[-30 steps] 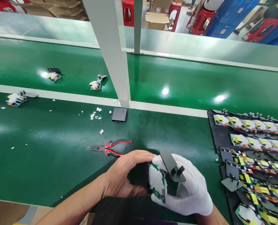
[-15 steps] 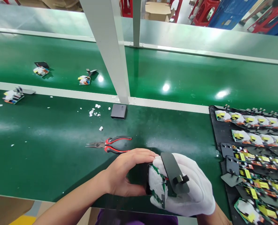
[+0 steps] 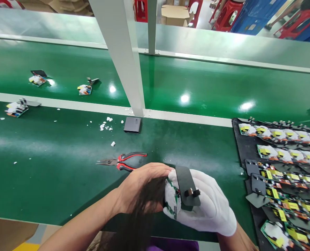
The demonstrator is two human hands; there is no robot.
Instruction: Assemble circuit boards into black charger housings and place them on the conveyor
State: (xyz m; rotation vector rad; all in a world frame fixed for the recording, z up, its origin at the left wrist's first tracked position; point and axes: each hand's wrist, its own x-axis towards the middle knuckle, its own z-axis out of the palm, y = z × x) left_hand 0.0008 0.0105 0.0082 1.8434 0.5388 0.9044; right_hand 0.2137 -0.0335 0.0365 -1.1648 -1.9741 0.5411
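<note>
Okay, your white-gloved right hand (image 3: 207, 202) has the circuit board (image 3: 172, 200) pinched by its two ends — fingertips on the far end, thumb on the near one, hand closed around it. Board sits low center, above the green bench (image 3: 66, 181), its white-filled face turned up toward you. Long axis runs roughly away from you, far end tipped slightly left.

Key relation: the board lies directly right of your bare left hand (image 3: 141, 188), between the two palms, so its left long side faces the left palm. Both hands are about equally near; the right one clearly has the grip. Left fingers are curled, tips close by the board's far end, but dark hair (image 3: 144, 219) hangs over the palm — can't tell whether they hold anything.

The dark plate (image 3: 186, 184) stands off the board's right side, over your gloved fingers, long axis nearly parallel to the board's, metal prongs (image 3: 193, 192) at its near end.

Pliers (image 3: 119, 162) lie just beyond the left hand, tips pointing left. Gray case (image 3: 132, 124) farther out by the divider post, white crumbs (image 3: 109, 119) left of it. Rows of boards (image 3: 277, 134) on the right, well apart from your glove.
</note>
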